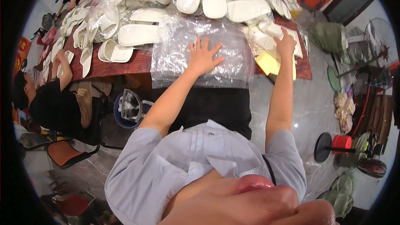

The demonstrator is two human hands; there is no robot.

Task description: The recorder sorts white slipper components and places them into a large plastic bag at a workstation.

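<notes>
Now the left hand (pixel 203 56) lies spread flat on the bags (pixel 200 68) while the right hand (pixel 286 41), closing on a slipper (pixel 273 31), must lift it clear for bagging.

The scene is seen from a single fisheye view worn on the person's head, aimed steeply downward and forward. The wearer's grey shirt (pixel 196 162) is caught close beneath the lens, and the counter (pixel 125 64) lies farther out, above the shirt. Straight edges are bent toward the dark rim. No second view is provided.
</notes>
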